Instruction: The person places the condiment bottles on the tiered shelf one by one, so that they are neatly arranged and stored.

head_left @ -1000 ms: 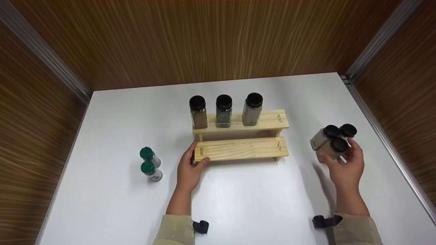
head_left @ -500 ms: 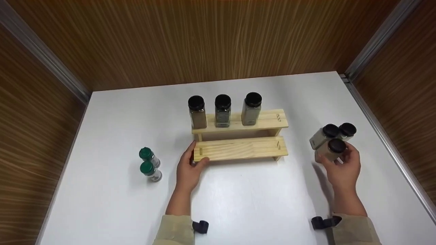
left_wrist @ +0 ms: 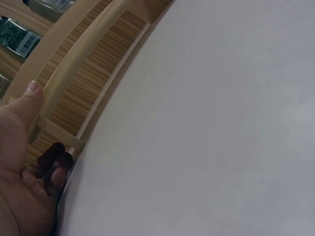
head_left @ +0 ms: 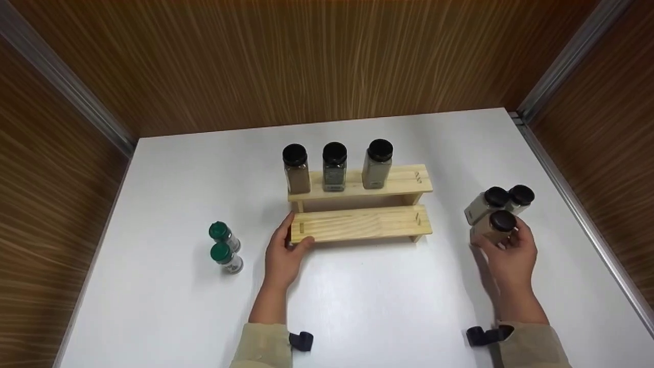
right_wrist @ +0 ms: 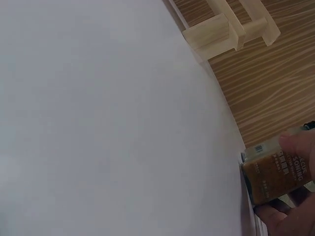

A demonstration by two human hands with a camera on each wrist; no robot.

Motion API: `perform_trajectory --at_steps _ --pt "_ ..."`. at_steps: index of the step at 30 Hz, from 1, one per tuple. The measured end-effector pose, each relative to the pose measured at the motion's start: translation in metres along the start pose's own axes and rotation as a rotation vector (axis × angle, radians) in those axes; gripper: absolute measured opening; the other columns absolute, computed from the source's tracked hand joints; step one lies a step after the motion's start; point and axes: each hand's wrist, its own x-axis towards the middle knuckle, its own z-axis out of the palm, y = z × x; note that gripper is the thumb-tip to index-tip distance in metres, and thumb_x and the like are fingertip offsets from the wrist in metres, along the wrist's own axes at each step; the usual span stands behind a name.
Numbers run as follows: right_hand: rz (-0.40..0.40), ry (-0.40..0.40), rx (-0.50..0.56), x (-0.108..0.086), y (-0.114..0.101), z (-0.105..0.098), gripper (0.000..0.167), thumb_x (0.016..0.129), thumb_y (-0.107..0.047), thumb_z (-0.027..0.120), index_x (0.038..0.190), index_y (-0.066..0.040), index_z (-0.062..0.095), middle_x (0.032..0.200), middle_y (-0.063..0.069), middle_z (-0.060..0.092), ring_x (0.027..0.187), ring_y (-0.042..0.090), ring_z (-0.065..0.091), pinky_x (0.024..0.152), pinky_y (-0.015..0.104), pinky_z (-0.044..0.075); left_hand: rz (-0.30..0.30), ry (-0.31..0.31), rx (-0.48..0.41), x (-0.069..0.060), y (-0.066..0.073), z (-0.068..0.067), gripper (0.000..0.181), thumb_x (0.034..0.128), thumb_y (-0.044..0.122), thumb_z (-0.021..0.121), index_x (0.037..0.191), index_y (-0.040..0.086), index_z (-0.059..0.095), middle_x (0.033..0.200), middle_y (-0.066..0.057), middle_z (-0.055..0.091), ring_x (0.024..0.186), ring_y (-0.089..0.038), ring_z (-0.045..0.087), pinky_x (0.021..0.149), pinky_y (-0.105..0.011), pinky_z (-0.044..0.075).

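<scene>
On the label point(right_wrist: 285, 169) of the brown jar point(right_wrist: 263, 179) in your right hand point(head_left: 512, 259), you read the partial words "ECUE" and "SONING"; much remaining print is blurred. The green jar point(left_wrist: 15, 35) bears a barcode point(left_wrist: 26, 44), its digits illegible.

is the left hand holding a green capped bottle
No, the left hand grips the left end of the wooden rack, apart from both green-capped bottles.

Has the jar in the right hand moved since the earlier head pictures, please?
Yes, slightly: in the head view, the jar in the right hand has shifted left, closer to the wooden rack.
</scene>
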Motion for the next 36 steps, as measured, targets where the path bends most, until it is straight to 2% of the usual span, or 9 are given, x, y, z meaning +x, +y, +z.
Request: perform_trajectory --at_steps 3,7,11,17,25,36 --pt "-0.042 0.003 0.015 -0.004 0.0 0.002 0.079 0.078 0.016 0.084 0.148 -0.01 0.058 0.135 0.001 0.064 0.121 0.012 0.063 0.099 0.022 0.051 -0.002 0.003 0.011 0.0 -0.001 0.0 0.078 0.0943 0.021 0.084 0.161 0.01 0.045 0.164 -0.02 0.042 0.15 -0.038 0.039 0.122 -0.05 0.034" --pt "-0.103 -0.014 0.016 -0.009 -0.002 0.005 0.077 0.076 0.018 0.085 0.145 -0.006 0.062 0.131 -0.002 0.065 0.112 0.003 0.063 0.091 0.015 0.05 0.0 0.005 0.018 0.001 -0.002 0.0 0.078 0.0941 0.021 0.084 0.161 0.009 0.045 0.163 -0.021 0.042 0.15 -0.038 0.039 0.121 -0.05 0.035" --pt "-0.138 -0.043 0.02 -0.013 -0.011 0.01 0.076 0.075 0.019 0.084 0.144 -0.003 0.063 0.124 -0.008 0.067 0.107 0.002 0.065 0.086 0.014 0.052 0.004 0.009 0.008 0.0 -0.001 0.0 0.078 0.0941 0.02 0.084 0.161 0.009 0.046 0.163 -0.021 0.042 0.151 -0.038 0.038 0.122 -0.05 0.034" --pt "-0.236 -0.066 0.11 -0.011 -0.029 0.022 0.07 0.07 0.025 0.084 0.136 0.007 0.066 0.102 -0.018 0.071 0.092 0.002 0.069 0.074 0.015 0.056 0.002 0.018 -0.002 0.0 -0.001 0.001 0.077 0.0938 0.018 0.084 0.161 0.009 0.047 0.162 -0.02 0.044 0.147 -0.037 0.043 0.12 -0.048 0.037" --pt "-0.378 -0.111 0.2 -0.004 -0.062 0.035 0.07 0.067 0.024 0.086 0.133 0.008 0.067 0.104 -0.01 0.075 0.089 0.008 0.072 0.074 0.017 0.059 0.005 0.005 -0.005 -0.001 0.0 0.0 0.078 0.0949 0.021 0.083 0.162 0.009 0.045 0.163 -0.021 0.042 0.15 -0.038 0.039 0.122 -0.051 0.033" --pt "-0.452 -0.15 0.25 0.011 -0.098 0.055 0.062 0.071 0.021 0.085 0.13 0.007 0.068 0.108 -0.004 0.078 0.096 0.012 0.074 0.074 0.02 0.06 0.001 0.02 0.0 0.001 -0.001 0.001 0.077 0.0938 0.016 0.084 0.16 0.009 0.047 0.161 -0.021 0.046 0.145 -0.035 0.045 0.119 -0.048 0.038"
